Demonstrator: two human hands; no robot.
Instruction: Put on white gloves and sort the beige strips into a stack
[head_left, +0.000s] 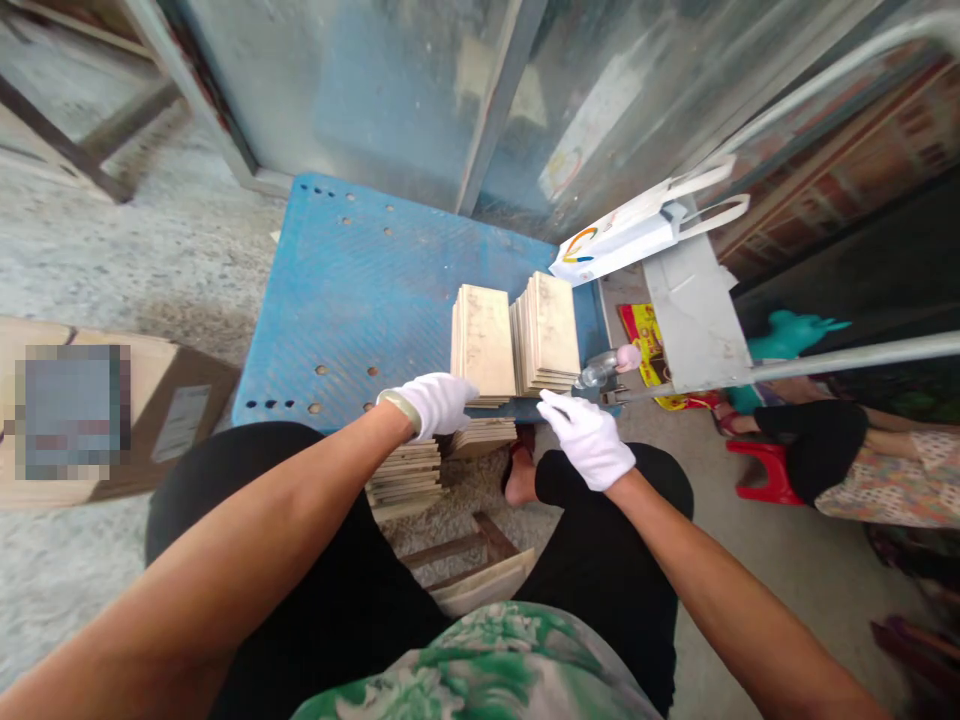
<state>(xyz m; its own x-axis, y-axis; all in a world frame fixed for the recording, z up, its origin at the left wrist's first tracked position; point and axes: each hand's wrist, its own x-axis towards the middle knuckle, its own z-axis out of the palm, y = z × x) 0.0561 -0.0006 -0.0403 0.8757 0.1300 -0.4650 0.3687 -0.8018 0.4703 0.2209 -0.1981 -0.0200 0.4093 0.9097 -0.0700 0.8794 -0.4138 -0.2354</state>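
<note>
Two stacks of thin, pale wooden-looking boards stand side by side near the front edge of a blue plastic table (360,290). My left hand (435,403), in a white glove, is at the near left corner of the left stack (486,340), fingers stretched toward it; whether it touches is unclear. Just in front of the right stack (551,325) is my gloved right hand (589,440), its thumb and forefinger slightly apart with nothing visible between them. Below the table edge, more boards are piled in a lower stack (409,480) and a smaller one (484,437) beside it.
A clear bottle with a pink top (600,370) lies right of the stacks. Behind it are a white paper bag (622,240) and a grey ledge (697,310). A cardboard box (169,400) stands at left. Another person (862,470) sits at right on a red stool (761,470).
</note>
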